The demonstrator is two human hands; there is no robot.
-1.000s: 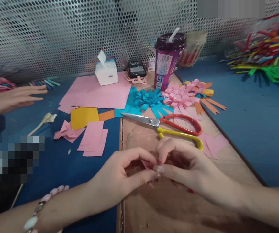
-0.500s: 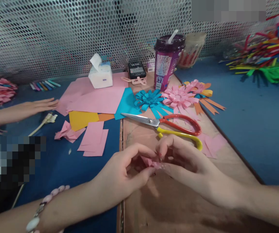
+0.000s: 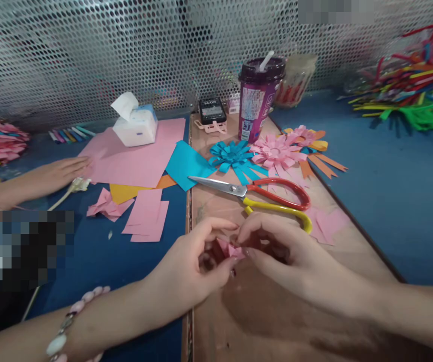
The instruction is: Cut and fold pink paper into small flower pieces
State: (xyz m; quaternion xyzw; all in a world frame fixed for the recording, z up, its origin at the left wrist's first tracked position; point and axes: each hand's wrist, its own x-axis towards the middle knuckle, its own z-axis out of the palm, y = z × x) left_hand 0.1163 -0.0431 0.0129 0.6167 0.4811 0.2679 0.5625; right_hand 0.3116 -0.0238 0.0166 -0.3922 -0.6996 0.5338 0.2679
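Note:
A small folded piece of pink paper [image 3: 232, 250] is pinched between my two hands above the wooden strip of table. My left hand [image 3: 197, 261] closes on its left side with thumb and fingers. From the right, my right hand [image 3: 288, 256] grips it with thumb and fingertips; part of the paper is hidden. Just beyond my hands lie scissors [image 3: 235, 189] with one red and one yellow handle, blades pointing left. Loose pink paper strips [image 3: 146, 216] and a crumpled pink piece [image 3: 107, 204] rest to the left.
Behind the scissors are a blue paper flower [image 3: 232, 153], a pink paper flower [image 3: 277, 149] and a purple cup [image 3: 256, 103]. A tissue pack [image 3: 137, 128] stands on pink sheets [image 3: 133, 166], with another person's hand [image 3: 66, 171] at their left edge. Coloured pipe cleaners [image 3: 408, 93] lie back right.
The other person's hand has drawn the pink sheets leftward, carrying the tissue pack along. The blue sheet has turned and shifted left. My fingers have shifted slightly around the folded paper.

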